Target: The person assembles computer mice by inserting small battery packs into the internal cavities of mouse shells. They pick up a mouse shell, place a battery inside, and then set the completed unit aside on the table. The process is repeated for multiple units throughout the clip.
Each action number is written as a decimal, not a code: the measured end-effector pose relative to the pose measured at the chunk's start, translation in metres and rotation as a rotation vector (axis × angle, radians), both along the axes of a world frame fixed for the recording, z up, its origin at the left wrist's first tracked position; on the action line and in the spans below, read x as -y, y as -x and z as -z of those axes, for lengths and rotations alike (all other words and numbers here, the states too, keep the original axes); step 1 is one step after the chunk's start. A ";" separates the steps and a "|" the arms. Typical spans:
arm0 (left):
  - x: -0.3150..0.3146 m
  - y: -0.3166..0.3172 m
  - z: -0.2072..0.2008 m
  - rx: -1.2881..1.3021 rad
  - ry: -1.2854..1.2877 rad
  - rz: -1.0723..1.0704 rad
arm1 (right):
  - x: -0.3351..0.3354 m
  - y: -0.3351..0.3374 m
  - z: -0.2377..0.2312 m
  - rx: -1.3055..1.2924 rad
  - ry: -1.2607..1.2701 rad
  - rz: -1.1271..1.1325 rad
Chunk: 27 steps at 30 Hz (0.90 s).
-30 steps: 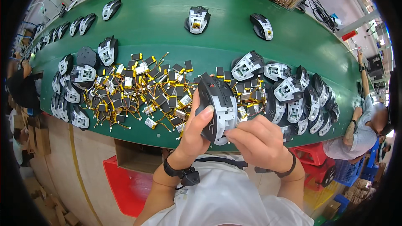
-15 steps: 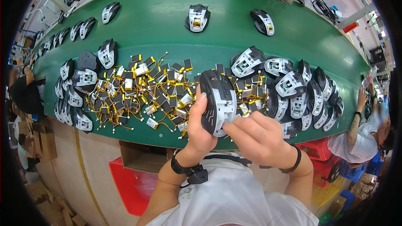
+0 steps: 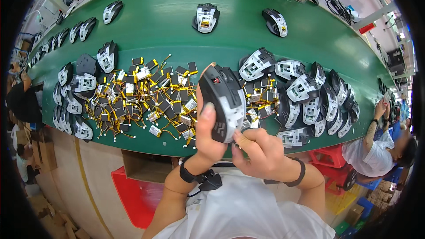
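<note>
A half-assembled black and white computer mouse (image 3: 233,106) is held tilted above the near edge of the green work surface. My left hand (image 3: 208,135) grips it along its black left side, with the thumb lying on top. At its near end my right hand (image 3: 261,154) pinches thumb and forefinger together against the white frame; whatever lies between those fingertips is too small to make out. Behind the mouse spreads a heap of small battery packs (image 3: 131,89) with thin coloured leads.
More open mouse shells cluster at the right (image 3: 303,87) and the left (image 3: 84,83). Farther back, single mice (image 3: 206,18) stand on the green conveyor (image 3: 164,22). A red crate (image 3: 128,199) is below the edge. A co-worker (image 3: 372,144) sits at the far right.
The held mouse has moved slightly left and tilted more. My right fingers have shifted down around its near end, thumb now showing. The whole scene has slid a little left.
</note>
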State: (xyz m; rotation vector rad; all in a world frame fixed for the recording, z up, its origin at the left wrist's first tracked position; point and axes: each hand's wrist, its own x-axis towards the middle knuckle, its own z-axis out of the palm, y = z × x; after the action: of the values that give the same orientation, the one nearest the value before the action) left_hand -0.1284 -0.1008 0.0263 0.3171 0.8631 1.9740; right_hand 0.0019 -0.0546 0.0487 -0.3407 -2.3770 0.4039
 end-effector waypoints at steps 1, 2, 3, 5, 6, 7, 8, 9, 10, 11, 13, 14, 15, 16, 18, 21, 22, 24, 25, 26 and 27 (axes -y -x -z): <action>-0.001 0.003 0.000 0.007 -0.054 0.010 | 0.001 -0.001 0.001 -0.020 0.090 -0.023; -0.001 0.006 -0.001 0.017 -0.105 0.019 | 0.002 -0.002 0.002 -0.040 0.180 -0.046; 0.001 0.006 0.001 0.012 -0.127 0.012 | 0.006 -0.009 0.000 -0.003 0.364 -0.047; 0.002 0.008 0.007 -0.035 -0.139 0.020 | 0.017 -0.002 0.012 -0.239 0.852 0.004; 0.003 0.007 0.007 -0.029 -0.120 0.017 | 0.018 0.002 0.015 -0.356 1.094 0.026; 0.003 0.005 0.005 -0.023 -0.101 0.013 | 0.013 0.004 0.006 -0.302 1.394 -0.047; 0.005 0.004 0.005 -0.017 -0.082 0.009 | 0.009 0.005 0.007 -0.271 1.529 -0.119; 0.007 0.006 0.007 -0.081 -0.085 0.042 | 0.006 0.006 0.010 -0.245 1.666 -0.187; 0.009 0.008 0.010 -0.143 -0.090 0.070 | 0.005 0.007 0.011 -0.216 1.801 -0.258; 0.008 0.007 0.009 -0.159 -0.110 0.057 | 0.005 0.009 0.007 -0.188 1.783 -0.296; 0.010 0.008 0.020 -0.244 -0.102 0.056 | 0.005 0.011 0.008 -0.205 1.783 -0.308; 0.012 0.009 0.025 -0.289 -0.097 0.054 | 0.005 0.012 0.008 -0.213 1.784 -0.314; 0.012 0.014 0.032 -0.348 -0.073 0.053 | 0.005 0.011 0.008 -0.221 1.797 -0.316; 0.015 0.013 0.034 -0.345 -0.065 0.037 | 0.006 0.011 0.009 -0.229 1.811 -0.318; 0.019 0.012 0.034 -0.340 -0.049 0.016 | 0.008 0.010 0.008 -0.235 1.805 -0.313; 0.020 0.011 0.027 -0.280 -0.044 0.062 | 0.009 0.011 0.006 -0.230 1.769 -0.301; 0.021 0.012 0.026 -0.256 -0.045 0.080 | 0.009 0.012 0.007 -0.229 1.772 -0.303; 0.022 0.013 0.026 -0.270 -0.060 0.069 | 0.010 0.012 0.008 -0.230 1.781 -0.289; 0.022 0.014 0.025 -0.292 -0.061 0.061 | 0.013 0.013 0.010 -0.233 1.787 -0.275; 0.021 0.015 0.024 -0.289 -0.059 0.064 | 0.014 0.014 0.011 -0.237 1.794 -0.260; 0.020 0.015 0.023 -0.272 -0.071 0.064 | 0.013 0.014 0.011 -0.234 1.806 -0.261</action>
State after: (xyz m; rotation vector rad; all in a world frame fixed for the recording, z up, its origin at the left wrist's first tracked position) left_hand -0.1437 -0.1206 0.0037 0.6578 0.9418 1.9313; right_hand -0.0118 -0.0676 0.0378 -0.6508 -1.1662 2.4332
